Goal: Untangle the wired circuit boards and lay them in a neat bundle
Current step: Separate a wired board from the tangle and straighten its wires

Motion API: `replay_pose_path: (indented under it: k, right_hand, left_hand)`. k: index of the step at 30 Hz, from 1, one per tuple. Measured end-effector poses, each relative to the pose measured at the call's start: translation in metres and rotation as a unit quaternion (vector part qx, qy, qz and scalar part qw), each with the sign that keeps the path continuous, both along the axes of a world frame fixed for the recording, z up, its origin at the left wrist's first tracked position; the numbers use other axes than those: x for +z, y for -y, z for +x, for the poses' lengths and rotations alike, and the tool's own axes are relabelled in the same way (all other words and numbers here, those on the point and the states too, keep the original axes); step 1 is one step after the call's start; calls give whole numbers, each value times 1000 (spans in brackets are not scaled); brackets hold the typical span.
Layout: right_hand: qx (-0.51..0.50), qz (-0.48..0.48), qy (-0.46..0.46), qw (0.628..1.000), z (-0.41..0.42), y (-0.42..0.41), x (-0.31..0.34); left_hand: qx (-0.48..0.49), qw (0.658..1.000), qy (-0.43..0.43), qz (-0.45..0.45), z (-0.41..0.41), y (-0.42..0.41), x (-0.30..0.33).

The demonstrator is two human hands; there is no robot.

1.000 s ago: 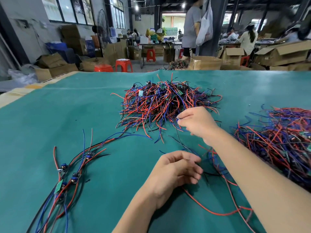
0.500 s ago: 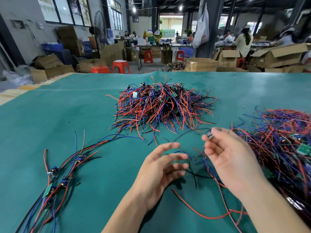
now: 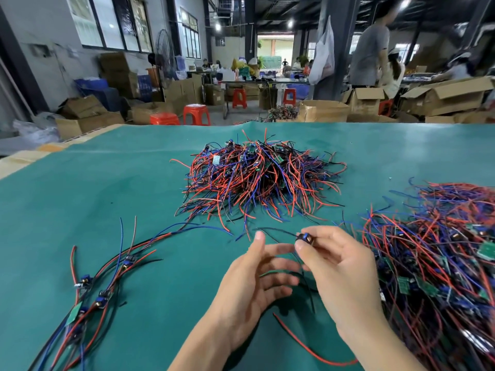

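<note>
My right hand (image 3: 337, 266) pinches a small circuit board with a blue part (image 3: 304, 237) between thumb and fingers, just above the green table. Black and red wires trail down from the board, passing between my hands. My left hand (image 3: 257, 279) hovers beside it with fingers spread and relaxed, gripping nothing. A big tangled pile of red, blue and black wired boards (image 3: 259, 175) lies ahead in the middle. A second tangled heap (image 3: 439, 263) spreads at the right. A laid-out bundle of boards with straightened wires (image 3: 91, 295) lies at the lower left.
A green mat covers the table (image 3: 80, 199), whose far edge runs across the view. Beyond it are cardboard boxes (image 3: 444, 95), red stools (image 3: 195, 113) and people at work (image 3: 369, 49). A loose red wire (image 3: 308, 346) curls near the front edge.
My right hand has drawn back from the middle pile toward me, lifting one board with its wires. My left hand has risen from the mat and spread its fingers.
</note>
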State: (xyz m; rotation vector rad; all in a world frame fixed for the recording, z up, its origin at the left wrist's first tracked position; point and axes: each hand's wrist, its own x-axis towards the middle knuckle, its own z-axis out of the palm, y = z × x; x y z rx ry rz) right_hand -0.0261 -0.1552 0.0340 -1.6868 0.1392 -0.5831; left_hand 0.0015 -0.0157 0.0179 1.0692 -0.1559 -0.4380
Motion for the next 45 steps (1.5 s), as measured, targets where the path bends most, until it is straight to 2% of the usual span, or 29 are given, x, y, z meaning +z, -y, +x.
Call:
replay_pose_path:
  k: [2, 6, 11, 14, 17, 23, 28, 32, 35, 39, 45]
  right_hand:
    - [-15, -53, 12, 998, -2, -2, -1]
    - [7, -221, 55, 974, -6, -12, -3]
    - [-28, -270, 82, 959, -6, -9, -5]
    - [-29, -218, 62, 974, -4, -5, -4]
    - [14, -144, 15, 989, -1, 0, -2]
    - [90, -101, 1, 991, -3, -1, -2]
    - [97, -7, -11, 995, 1, -1, -6]
    - [85, 34, -18, 996, 3, -1, -10]
    - [36, 14, -2, 999, 6, 6, -9]
    - [-47, 47, 27, 997, 14, 28, -5]
    - [-165, 152, 97, 970, 19, 57, -2]
  left_hand:
    - [5, 1000, 14, 8, -2, 3, 0]
    - [58, 998, 27, -11, -6, 4, -1]
    - [71, 997, 38, 1, -6, 5, -1]
    - [46, 999, 25, -15, -4, 2, 0]
    - [38, 999, 19, -15, -3, -1, 1]
    - [20, 1000, -10, -16, -2, -4, 1]
    - [-12, 999, -23, -44, -1, -5, -1]
    - [-13, 1000, -2, -26, -4, -4, 2]
    - [-5, 1000, 24, -11, -5, -3, 3]
    - [-25, 998, 54, 8, -10, 1, 5]
    - [-44, 997, 61, 14, -13, 3, 5]
